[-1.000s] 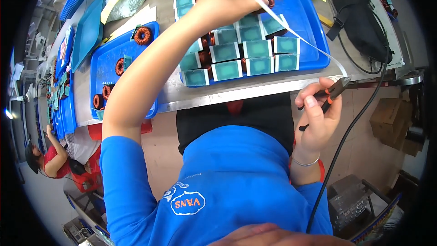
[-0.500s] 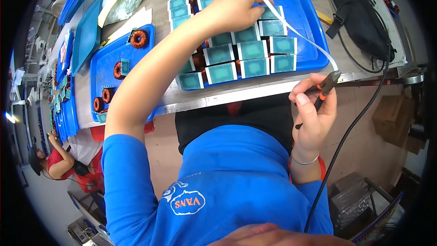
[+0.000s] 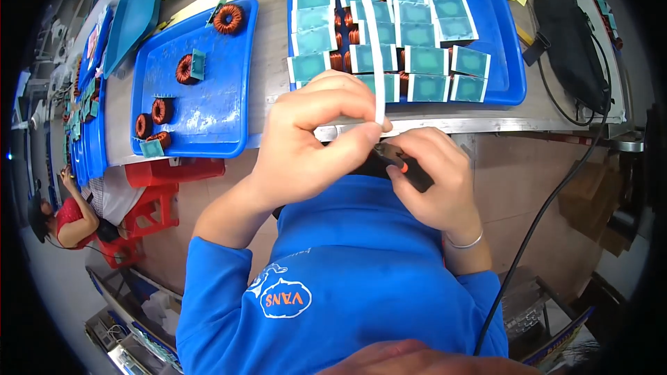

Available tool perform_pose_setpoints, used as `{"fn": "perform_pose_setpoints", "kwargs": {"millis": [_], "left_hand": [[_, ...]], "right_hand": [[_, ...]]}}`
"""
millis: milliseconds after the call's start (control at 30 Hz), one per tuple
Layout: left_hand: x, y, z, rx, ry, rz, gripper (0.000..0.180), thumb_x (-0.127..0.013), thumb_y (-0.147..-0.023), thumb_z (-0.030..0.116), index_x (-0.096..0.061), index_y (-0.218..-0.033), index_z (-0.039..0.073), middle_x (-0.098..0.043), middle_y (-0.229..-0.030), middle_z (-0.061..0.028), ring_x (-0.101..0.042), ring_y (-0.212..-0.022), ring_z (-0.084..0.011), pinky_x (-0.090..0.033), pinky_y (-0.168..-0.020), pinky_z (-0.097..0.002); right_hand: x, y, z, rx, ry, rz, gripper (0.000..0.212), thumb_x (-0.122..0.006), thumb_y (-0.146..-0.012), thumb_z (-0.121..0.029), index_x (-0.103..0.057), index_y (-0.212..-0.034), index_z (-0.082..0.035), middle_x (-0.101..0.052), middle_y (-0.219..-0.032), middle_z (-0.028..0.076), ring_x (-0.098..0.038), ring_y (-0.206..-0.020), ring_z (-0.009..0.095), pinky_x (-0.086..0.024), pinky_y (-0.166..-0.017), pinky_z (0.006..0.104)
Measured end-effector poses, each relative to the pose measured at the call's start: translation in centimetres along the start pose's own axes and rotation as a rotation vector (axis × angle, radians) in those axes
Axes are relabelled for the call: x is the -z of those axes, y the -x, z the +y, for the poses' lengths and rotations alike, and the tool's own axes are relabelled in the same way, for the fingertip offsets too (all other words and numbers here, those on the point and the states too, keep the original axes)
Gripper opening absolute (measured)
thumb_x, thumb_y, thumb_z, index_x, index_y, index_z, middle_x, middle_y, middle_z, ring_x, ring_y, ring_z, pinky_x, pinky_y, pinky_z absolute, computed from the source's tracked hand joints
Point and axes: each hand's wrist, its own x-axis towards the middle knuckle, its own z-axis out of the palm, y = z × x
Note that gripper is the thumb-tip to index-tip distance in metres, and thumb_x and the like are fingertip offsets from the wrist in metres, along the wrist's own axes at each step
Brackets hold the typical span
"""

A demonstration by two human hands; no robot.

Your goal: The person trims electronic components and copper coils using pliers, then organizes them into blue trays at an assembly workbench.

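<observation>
My left hand (image 3: 309,139) is closed in front of the table edge, thumb and fingers pinching a long white flat strip (image 3: 373,35). The strip runs up from the fingertips across the tray and out at the top. In my right hand (image 3: 441,177) is a pair of small cutters (image 3: 397,158) with dark jaws and black-and-orange handles. Their jaws are close to the left fingertips, at the strip's lower end; whether they touch it is hidden. Behind the hands, green square pieces with white edges (image 3: 426,87) stand in rows among copper coils in a blue tray (image 3: 506,55).
A second blue tray (image 3: 226,90) to the left holds several copper ring coils (image 3: 228,19) with small green boards. A black bag (image 3: 566,48) and a black cable (image 3: 535,201) are at the right. A person in red (image 3: 76,222) sits far left, near red stools (image 3: 156,212).
My left hand has come back from over the tray to the table's front edge and now pinches the strip. My right hand has moved left with the cutters, meeting it.
</observation>
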Motion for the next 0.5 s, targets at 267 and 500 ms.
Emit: {"fn": "perform_pose_setpoints", "kwargs": {"millis": [267,500], "left_hand": [[-0.8,1.6,-1.2,-0.070,0.004,-0.140,0.002,-0.057,-0.067,0.000,-0.057,-0.068,0.001,-0.057,-0.069,-0.0071,-0.052,-0.067,-0.0212,-0.040,-0.066,-0.0322],[3.4,0.7,-1.8,-0.150,-0.477,0.030,0.021,-0.059,-0.073,0.007,-0.062,-0.092,0.002,-0.061,-0.074,-0.0092,-0.059,-0.068,-0.0194,-0.047,-0.065,-0.0313]], "right_hand": [[0.0,-0.2,-1.1,-0.092,-0.566,0.097,0.031,-0.066,-0.067,0.004,-0.050,-0.093,0.001,-0.058,-0.086,0.009,-0.054,-0.071,0.010,-0.045,-0.061,0.0219],[0.2,0.5,-1.5,-0.124,-0.574,0.284,0.028,-0.059,-0.069,0.013,-0.045,-0.090,0.000,-0.055,-0.082,0.011,-0.056,-0.070,0.014,-0.047,-0.064,0.0240]]}}
